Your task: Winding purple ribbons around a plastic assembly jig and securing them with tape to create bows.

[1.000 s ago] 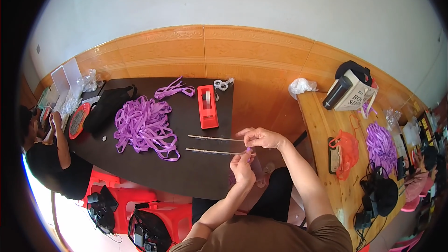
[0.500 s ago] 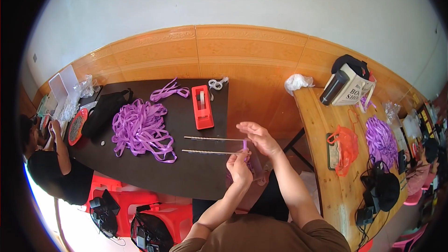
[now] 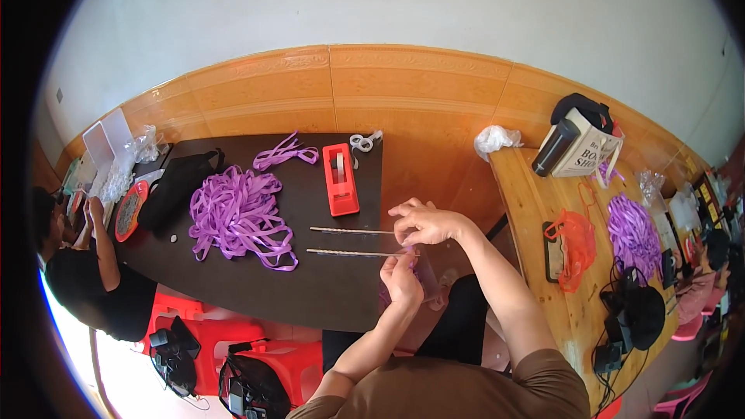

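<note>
Two thin metal rods, a far rod point(image 3: 349, 230) and a near rod point(image 3: 345, 253), stick out side by side over the dark table, their right ends at my hands. A short piece of purple ribbon point(image 3: 410, 250) shows between the hands at those ends. My left hand point(image 3: 402, 278) pinches it beside the near rod, thumb and fingers together. Over the end of the far rod arches my right hand point(image 3: 428, 225), fingers bent and its thumb side down at the ribbon; the fingertips are partly hidden. Below the hands is a clear plastic container point(image 3: 428, 283), partly covered.
On the dark table point(image 3: 310, 302) lie a purple ribbon heap point(image 3: 237, 213), a smaller ribbon bundle point(image 3: 287, 154), a red tape dispenser point(image 3: 340, 180) and a black bag point(image 3: 178, 190). A wooden table point(image 3: 555, 326) stands right. A co-worker point(image 3: 97, 279) sits at the left.
My right hand has gone from spread, raised fingers to bent fingers, coming left and down over the far rod's end. My left hand stays pinched at the ribbon.
</note>
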A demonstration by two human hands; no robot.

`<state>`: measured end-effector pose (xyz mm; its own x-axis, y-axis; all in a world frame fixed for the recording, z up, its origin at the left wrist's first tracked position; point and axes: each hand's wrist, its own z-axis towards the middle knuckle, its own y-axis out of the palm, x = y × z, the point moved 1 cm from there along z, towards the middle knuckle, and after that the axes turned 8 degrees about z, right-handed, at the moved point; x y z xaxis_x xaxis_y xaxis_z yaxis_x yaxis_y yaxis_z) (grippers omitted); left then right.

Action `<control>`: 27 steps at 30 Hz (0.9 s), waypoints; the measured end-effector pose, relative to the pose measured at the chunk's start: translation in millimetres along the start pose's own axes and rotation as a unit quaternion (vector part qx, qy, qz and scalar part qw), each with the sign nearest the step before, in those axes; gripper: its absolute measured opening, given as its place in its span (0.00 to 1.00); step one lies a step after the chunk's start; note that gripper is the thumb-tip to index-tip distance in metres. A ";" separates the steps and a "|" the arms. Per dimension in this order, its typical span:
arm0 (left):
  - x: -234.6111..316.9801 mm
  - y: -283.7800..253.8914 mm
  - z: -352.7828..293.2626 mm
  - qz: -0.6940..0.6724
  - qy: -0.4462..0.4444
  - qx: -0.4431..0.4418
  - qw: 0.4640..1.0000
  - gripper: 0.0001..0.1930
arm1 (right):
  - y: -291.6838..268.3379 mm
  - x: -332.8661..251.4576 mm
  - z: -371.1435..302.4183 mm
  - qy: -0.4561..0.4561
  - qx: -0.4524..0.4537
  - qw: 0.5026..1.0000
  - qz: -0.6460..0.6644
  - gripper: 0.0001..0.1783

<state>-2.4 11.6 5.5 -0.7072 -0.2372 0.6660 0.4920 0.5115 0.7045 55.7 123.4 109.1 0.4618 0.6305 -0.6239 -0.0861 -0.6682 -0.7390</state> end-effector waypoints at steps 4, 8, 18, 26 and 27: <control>-0.7 -1.9 0.6 0.007 -0.002 0.005 1.000 0.03 | 2.6 -0.9 -3.0 -0.009 0.011 0.999 0.029 0.08; -0.5 -1.2 0.8 0.001 -0.003 0.004 1.000 0.04 | 7.4 5.4 -4.3 -0.029 0.036 0.999 0.016 0.05; 0.0 0.4 -1.1 -0.018 -0.013 -0.001 1.000 0.04 | 33.1 45.0 -21.5 -0.182 0.207 0.943 0.185 0.09; -1.3 -4.9 1.5 0.042 -0.007 0.004 0.999 0.03 | 74.0 91.2 -34.4 -0.135 0.215 0.893 0.371 0.11; -1.6 -6.9 1.7 0.043 -0.006 0.006 0.999 0.03 | 75.9 79.6 -33.1 -0.105 0.252 0.851 0.449 0.15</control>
<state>-5.5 9.9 -0.9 -0.6691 -0.1811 0.7208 0.5449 0.5400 0.6415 115.1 109.9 11.8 -0.1537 0.0474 -0.9870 -0.7125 -0.6974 0.0775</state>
